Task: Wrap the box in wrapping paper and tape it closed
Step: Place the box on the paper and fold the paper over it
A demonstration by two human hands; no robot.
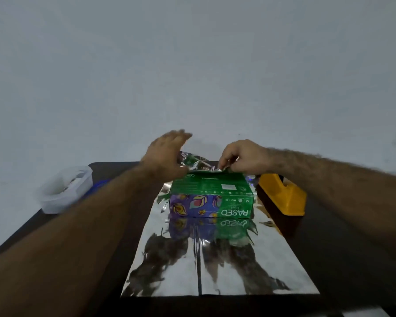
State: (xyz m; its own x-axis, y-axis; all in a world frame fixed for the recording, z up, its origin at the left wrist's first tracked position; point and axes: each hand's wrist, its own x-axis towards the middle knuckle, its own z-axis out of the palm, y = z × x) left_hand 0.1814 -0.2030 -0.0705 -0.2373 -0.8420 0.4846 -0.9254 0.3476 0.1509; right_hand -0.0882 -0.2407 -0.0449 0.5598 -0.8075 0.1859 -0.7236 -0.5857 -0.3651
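A green and purple tissue box (212,195) lies on a sheet of shiny silver wrapping paper (220,266) spread over a dark table. The paper's far end is lifted up over the box's back edge. My right hand (240,156) pinches that raised paper edge at the box's far right corner. My left hand (167,152) hovers over the far left of the box with fingers straight and blurred; its thumb side lies against the crumpled paper, and I cannot tell whether it holds it.
A yellow tape dispenser (281,194) stands just right of the box, under my right forearm. A white plastic container (65,188) sits at the table's (343,259) far left corner, with something blue beside it. A pale wall rises behind the table.
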